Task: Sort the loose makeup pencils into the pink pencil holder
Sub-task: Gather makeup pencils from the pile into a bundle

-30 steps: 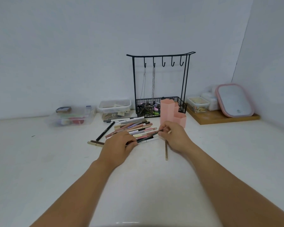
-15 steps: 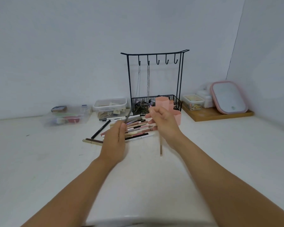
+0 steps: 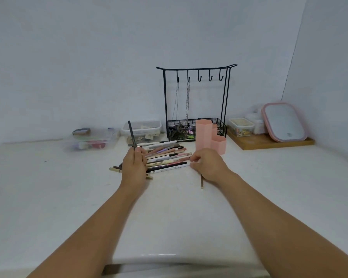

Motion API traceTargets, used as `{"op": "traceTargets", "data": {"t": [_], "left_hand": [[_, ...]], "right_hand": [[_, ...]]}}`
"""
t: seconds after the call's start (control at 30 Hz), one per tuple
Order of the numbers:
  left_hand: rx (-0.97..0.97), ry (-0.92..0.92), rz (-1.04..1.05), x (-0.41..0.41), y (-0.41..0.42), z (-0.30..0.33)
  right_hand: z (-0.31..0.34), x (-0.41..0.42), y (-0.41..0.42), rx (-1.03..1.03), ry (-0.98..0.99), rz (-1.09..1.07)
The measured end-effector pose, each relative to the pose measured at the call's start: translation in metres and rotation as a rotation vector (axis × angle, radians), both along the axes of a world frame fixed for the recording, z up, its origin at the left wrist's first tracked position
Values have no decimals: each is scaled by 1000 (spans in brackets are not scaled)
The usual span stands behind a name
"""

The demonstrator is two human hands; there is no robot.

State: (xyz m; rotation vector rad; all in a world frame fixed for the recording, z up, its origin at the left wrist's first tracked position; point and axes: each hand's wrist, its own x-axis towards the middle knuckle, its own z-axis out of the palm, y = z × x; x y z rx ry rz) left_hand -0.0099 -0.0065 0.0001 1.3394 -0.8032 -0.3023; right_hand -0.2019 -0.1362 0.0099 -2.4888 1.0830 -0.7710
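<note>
The pink pencil holder, made of hexagonal tubes, stands at the right end of a pile of makeup pencils lying on the white table. My left hand hovers over the pile's left end and is shut on a dark grey pencil that points straight up. My right hand rests just in front of the holder, thumb and forefinger slightly apart at the pencils' right tips, nothing in them. A gold-brown pencil lies on the table, partly under that hand.
A black wire jewellery stand with a basket rises directly behind the holder. Clear plastic boxes sit at the back left. A wooden tray with a pink-framed mirror and a small container is at the back right.
My left hand lifted the dark pencil off the pile and turned it upright. My right hand rose toward the holder, then came back down to the pile's right end.
</note>
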Motion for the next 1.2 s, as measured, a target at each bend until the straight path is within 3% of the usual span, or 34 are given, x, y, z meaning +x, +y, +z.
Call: {"op": "traceTargets", "data": {"t": [0.3,0.43,0.57,0.73,0.97,1.2], "left_hand": [[44,-7,-55,-7,5,5],[51,187,-91,-8,5,13],[25,293,-193,-10,6,19],[32,477,-537,-18,9,20],[268,200,-731,-34,11,15],[347,142,-616,-34,10,13]], "right_hand": [[-1,5,-7,17,-27,72],[23,-11,-3,150,-276,113],[42,-19,4,419,-596,202],[55,-15,18,670,-745,321],[49,-1,32,624,-844,296],[41,10,41,605,-808,266]]}}
